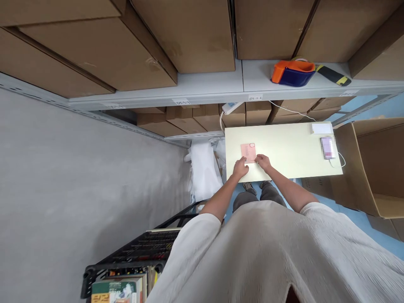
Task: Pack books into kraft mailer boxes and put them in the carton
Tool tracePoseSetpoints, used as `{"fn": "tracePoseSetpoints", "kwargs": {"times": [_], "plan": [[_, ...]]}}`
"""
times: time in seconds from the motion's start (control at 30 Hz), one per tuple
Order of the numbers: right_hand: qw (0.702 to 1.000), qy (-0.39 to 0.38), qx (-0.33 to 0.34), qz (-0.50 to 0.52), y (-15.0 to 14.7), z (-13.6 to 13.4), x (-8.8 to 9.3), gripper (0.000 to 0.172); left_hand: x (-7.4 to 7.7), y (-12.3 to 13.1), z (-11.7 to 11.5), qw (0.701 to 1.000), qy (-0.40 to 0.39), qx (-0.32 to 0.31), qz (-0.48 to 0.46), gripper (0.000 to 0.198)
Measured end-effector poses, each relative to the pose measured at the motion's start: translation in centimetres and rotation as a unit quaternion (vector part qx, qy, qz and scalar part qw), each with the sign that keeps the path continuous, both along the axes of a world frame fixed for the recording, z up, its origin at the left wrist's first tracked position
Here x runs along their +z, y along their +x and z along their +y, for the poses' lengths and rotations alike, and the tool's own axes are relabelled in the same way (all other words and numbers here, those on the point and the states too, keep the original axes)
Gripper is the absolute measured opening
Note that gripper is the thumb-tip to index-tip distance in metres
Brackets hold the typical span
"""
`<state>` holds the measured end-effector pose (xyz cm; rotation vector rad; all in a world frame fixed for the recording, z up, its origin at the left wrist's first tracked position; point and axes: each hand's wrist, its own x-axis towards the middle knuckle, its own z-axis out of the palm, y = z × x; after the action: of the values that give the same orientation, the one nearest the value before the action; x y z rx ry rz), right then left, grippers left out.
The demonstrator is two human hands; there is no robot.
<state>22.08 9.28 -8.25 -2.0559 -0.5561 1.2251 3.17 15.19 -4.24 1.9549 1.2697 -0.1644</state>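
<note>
A thin pink book [248,152] with a small red outlined mark at its upper right lies flat on the pale table [284,155]. My left hand [240,168] holds its lower left edge, fingertips on the cover and thumb pointing right. At the lower right corner, my right hand [263,162] pinches the book between thumb and finger. The lettering on the cover is too small to read.
A phone [328,147] with a white cable lies at the table's right, below a white box [321,128]. Shelves of cartons rise behind, holding an orange-and-blue tape dispenser [293,73] and a utility knife [333,75]. An open carton [350,168] stands right; a black crate [126,265] of books, lower left.
</note>
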Motion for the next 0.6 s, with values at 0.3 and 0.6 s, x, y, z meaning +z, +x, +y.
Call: {"fn": "tracePoseSetpoints", "kwargs": {"times": [0.3,0.6], "plan": [[0.993,-0.023,-0.012,-0.112,2.4,-0.3,2.8,0.027,-0.2,4.4,-0.1,0.978,-0.102,0.037,-0.180,0.078],[0.993,0.058,0.086,-0.060,2.2,0.9,5.5,0.052,2.2,6.6,1.1,0.946,-0.119,0.153,-0.261,0.056]]}}
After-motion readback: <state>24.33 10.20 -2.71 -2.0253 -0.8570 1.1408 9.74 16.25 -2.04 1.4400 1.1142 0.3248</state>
